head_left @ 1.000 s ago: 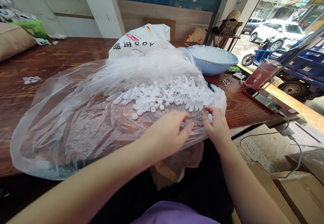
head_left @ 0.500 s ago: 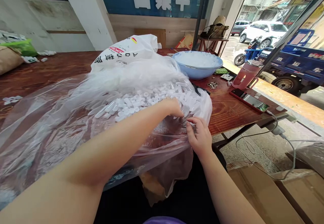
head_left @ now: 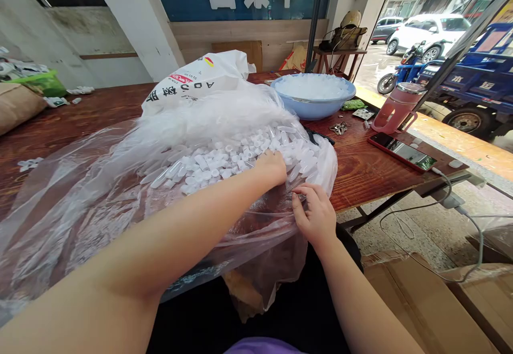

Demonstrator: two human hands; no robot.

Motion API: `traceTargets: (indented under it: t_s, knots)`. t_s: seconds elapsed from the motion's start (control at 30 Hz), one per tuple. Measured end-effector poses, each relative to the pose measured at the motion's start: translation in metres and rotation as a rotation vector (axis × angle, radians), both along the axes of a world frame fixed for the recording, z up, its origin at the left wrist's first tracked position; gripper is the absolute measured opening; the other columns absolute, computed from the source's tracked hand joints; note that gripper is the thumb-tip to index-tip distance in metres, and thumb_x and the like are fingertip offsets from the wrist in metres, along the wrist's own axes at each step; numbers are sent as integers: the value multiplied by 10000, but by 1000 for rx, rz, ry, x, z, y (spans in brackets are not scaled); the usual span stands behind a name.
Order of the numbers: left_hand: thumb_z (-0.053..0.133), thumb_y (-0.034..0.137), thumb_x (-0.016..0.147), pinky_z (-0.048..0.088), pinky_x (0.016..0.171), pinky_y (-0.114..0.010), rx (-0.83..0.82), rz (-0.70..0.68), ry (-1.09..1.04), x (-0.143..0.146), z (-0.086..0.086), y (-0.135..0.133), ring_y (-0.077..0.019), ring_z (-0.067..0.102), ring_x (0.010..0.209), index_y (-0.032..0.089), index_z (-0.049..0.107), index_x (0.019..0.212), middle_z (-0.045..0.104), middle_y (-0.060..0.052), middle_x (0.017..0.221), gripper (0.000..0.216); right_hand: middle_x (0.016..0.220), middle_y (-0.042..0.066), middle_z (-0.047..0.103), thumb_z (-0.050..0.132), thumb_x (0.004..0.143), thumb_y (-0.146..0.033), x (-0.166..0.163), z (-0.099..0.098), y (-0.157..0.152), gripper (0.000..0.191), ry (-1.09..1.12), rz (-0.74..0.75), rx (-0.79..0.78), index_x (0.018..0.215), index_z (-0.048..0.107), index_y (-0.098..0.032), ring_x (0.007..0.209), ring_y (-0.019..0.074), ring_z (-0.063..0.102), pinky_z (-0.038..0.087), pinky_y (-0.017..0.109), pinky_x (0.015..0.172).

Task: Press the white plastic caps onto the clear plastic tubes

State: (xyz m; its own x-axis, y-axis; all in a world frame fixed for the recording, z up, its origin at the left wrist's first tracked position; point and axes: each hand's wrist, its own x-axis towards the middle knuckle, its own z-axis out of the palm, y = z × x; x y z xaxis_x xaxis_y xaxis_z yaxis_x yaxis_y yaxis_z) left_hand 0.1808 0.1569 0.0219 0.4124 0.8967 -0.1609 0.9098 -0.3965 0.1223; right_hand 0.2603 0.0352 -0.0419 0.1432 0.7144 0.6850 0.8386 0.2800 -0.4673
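Observation:
Small white translucent plastic tubes lie heaped on a clear plastic bag spread over the table. My left hand reaches into the right part of the heap, its fingers curled down among the pieces; the fingertips are hidden. My right hand is close by at the bag's front right, thumb and forefinger drawn together at the plastic. Whatever lies between them is too small to make out. Behind the heap rests a white printed sack.
A light blue basin of whitish pieces stands at the back right. Keys, a pink bottle and a phone with a cable lie along the table's right side. Cardboard boxes are on the floor at right.
My left hand has drawn slightly back to the left, away from my right hand, and its fingers are more curled. My right hand stays nearly in place. The view has shifted a little.

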Motion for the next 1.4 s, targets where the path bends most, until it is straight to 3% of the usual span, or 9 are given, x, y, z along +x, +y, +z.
traceTargets:
  t_s: [0.13, 0.4, 0.57, 0.73, 0.9, 1.1, 1.17, 1.3, 1.4]
  knots:
    - [407, 119, 813, 395, 906, -372, 66, 42, 29, -3, -4, -7, -306, 465, 1158, 24, 428, 1213, 477, -252, 1230, 412, 917, 84, 625, 448, 865, -232, 1, 0, -1, 145, -1, -7, -20, 890, 587, -198, 900, 196, 593, 483, 327, 791]
    - [480, 54, 737, 438, 849, -333, 86, -33, 15, -25, -1, -9, -275, 548, 1052, 78, 504, 1094, 559, -192, 1116, 359, 936, 85, 618, 447, 863, -241, -1, 1, 0, 150, 18, -22, -49, 895, 587, -196, 901, 201, 594, 486, 331, 778]
    - [466, 46, 727, 418, 903, -333, 149, -163, -58, -53, 0, -23, -238, 525, 1054, 102, 515, 1041, 540, -151, 1113, 323, 943, 96, 592, 451, 864, -243, 3, 6, -1, 148, 53, 51, -78, 914, 575, -180, 932, 206, 573, 478, 344, 817]
    - [489, 116, 710, 405, 934, -341, 145, -271, -252, -99, 10, -58, -239, 508, 1075, 146, 506, 1066, 537, -115, 1123, 358, 900, 93, 605, 449, 856, -197, 4, 28, 12, 149, -68, 107, -145, 933, 574, -173, 875, 208, 585, 472, 342, 793]
    - [449, 208, 721, 457, 827, -332, -33, -138, -415, -150, 3, -97, -223, 593, 882, 198, 527, 1006, 620, -50, 966, 296, 912, 105, 635, 518, 808, -169, -4, 38, 44, 164, -413, 4, -451, 951, 599, -174, 822, 232, 612, 472, 328, 693]
    - [405, 196, 727, 452, 839, -339, -47, 68, -540, -182, -19, -112, -212, 577, 920, 189, 539, 976, 619, -58, 980, 282, 856, 155, 636, 526, 768, -166, -19, 35, 48, 91, -498, -11, -446, 824, 595, -143, 853, 293, 590, 449, 403, 734]
    - [405, 197, 726, 441, 861, -350, -33, 71, -562, -188, -23, -111, -214, 565, 947, 182, 546, 962, 614, -65, 991, 276, 857, 137, 642, 529, 761, -203, -29, 41, 37, 116, -395, 53, -414, 849, 583, -148, 845, 281, 598, 455, 390, 732]
    - [388, 180, 716, 434, 872, -356, -19, 79, -569, -193, -23, -110, -218, 559, 954, 167, 561, 927, 618, -74, 980, 273, 746, 12, 652, 544, 758, -224, -63, 56, 9, 105, -105, 364, -494, 858, 565, -199, 656, 166, 614, 465, 264, 600]
    - [400, 185, 721, 446, 841, -342, -23, 139, -564, -194, -21, -110, -216, 573, 930, 187, 575, 919, 634, -53, 970, 264, 729, -5, 642, 551, 750, -158, -89, 58, -3, 82, -110, 506, -519, 812, 581, -202, 655, 146, 604, 463, 245, 603]
